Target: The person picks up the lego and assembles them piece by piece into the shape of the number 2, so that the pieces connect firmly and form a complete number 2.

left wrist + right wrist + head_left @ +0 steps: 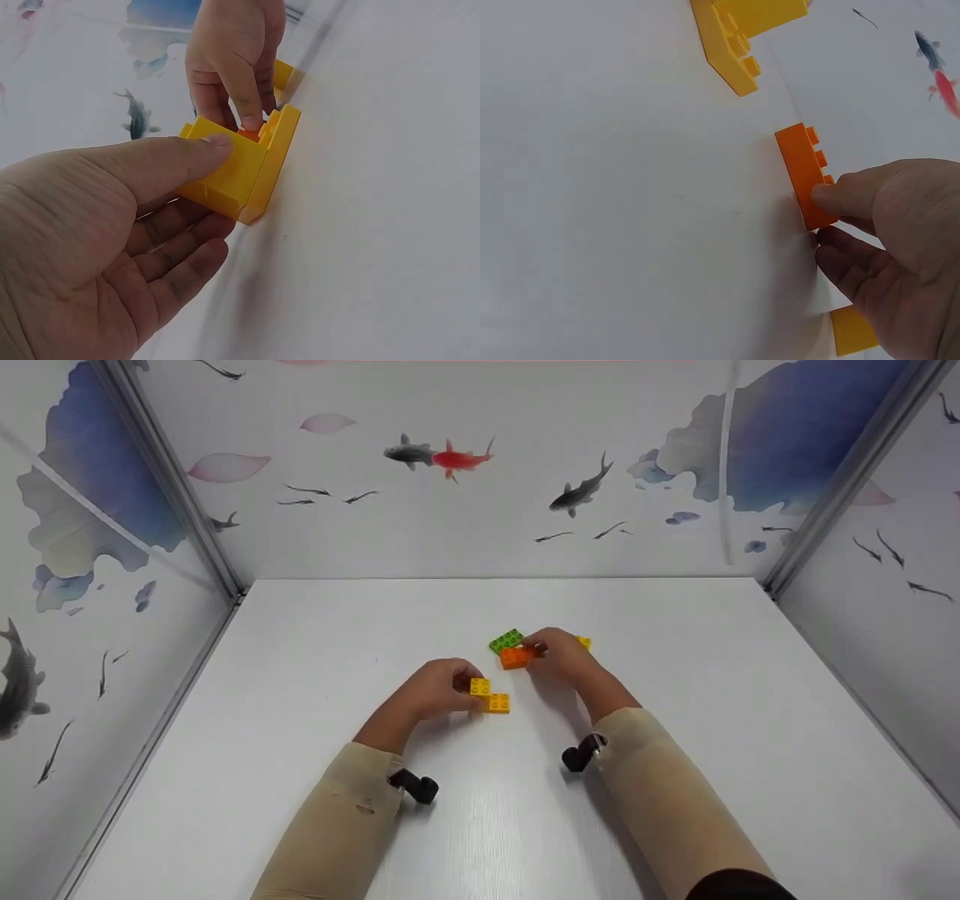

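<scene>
— What does the head view show you holding?

— My left hand (435, 690) pinches the stacked yellow plastic stud bricks (490, 696) resting on the white tabletop (300, 697). My right hand (561, 656) curls round the flat orange plastic brick (516, 657), just beside a green studded plastic brick (506, 640); another yellow brick (584, 643) peeks out behind that hand.

— And from the left wrist?

— My thumb (172, 161) lies along the yellow stack's (240, 169) side, fingers curled beneath it, so the grip is firm.

— The right wrist?

— Thumb tip and fingers (847, 262) nip the orange brick's (806, 176) near end only; the yellow stack (739, 34) lies apart, further up the table.

— What might go wrong?

— I'd judge that such a shallow end grip could let the orange brick twist, so its studs could miss if pressed onto the stack.
</scene>
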`<state>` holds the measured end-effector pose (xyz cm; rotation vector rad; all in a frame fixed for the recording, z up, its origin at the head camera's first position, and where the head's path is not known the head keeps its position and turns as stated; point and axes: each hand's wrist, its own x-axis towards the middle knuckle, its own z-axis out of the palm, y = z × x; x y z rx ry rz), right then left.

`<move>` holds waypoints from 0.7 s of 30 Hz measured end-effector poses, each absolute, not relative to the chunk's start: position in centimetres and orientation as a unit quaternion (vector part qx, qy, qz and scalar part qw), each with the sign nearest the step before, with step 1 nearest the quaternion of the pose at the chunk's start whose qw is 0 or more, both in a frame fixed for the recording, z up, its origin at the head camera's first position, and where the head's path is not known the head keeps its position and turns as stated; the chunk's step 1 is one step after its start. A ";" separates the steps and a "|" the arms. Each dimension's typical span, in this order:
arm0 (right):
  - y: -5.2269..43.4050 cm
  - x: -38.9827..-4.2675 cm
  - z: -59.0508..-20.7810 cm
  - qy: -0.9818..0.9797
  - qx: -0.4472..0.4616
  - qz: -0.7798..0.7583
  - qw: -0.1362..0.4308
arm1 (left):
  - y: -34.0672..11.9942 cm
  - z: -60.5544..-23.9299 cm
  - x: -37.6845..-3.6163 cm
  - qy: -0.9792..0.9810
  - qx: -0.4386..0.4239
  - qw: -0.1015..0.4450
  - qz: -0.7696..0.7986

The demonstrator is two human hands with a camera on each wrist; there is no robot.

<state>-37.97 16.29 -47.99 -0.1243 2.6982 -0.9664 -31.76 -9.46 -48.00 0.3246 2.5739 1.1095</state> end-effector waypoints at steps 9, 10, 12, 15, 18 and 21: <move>16.4 -37.7 -47.9 0.934 -0.041 -0.328 0.139 | -9.6 -47.8 -31.7 0.900 0.121 0.156 0.388; 16.4 -37.7 -47.9 0.932 -0.040 -0.331 0.140 | -9.6 -47.8 -31.6 0.900 0.121 0.156 0.389; 16.5 -37.5 -47.8 0.931 -0.042 -0.335 0.139 | -9.5 -47.8 -31.6 0.899 0.121 0.155 0.391; 16.7 -37.1 -47.5 0.931 -0.055 -0.339 0.125 | -9.5 -47.8 -31.6 0.900 0.117 0.154 0.390; 16.9 -36.5 -47.3 0.932 -0.072 -0.340 0.106 | -9.4 -47.9 -31.7 0.902 0.113 0.152 0.388; 17.2 -35.9 -46.9 0.931 -0.090 -0.341 0.091 | -9.3 -47.9 -31.7 0.903 0.118 0.149 0.386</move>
